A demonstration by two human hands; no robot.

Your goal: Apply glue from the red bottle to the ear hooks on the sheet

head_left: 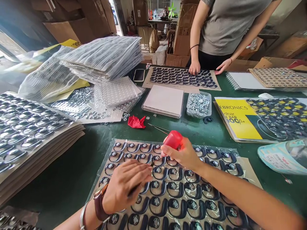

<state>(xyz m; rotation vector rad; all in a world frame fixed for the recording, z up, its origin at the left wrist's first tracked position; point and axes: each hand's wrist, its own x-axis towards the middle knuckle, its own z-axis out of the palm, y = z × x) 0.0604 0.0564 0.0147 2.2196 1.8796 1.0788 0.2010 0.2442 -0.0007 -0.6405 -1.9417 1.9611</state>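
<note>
A clear blister tray [182, 195] of dark curved parts with metal discs lies in front of me on the green table [72, 172]. My left hand [126, 185], wearing a brown watch, rests on the tray with fingers bent and pressed together; a thin dark stick seems to lie under them. My right hand [182, 155] is closed around a red-capped tool [173, 139] held over the tray's upper rows.
Stacked filled trays [31, 134] at left, a pile of empty blister sheets [105, 57] behind. A box of metal washers [199, 104], a white pad [165, 100], red scrap [136, 122], phone [138, 75]. Another person's hands [194, 67] rest on a far tray. Yellow-printed tray [263, 118] at right.
</note>
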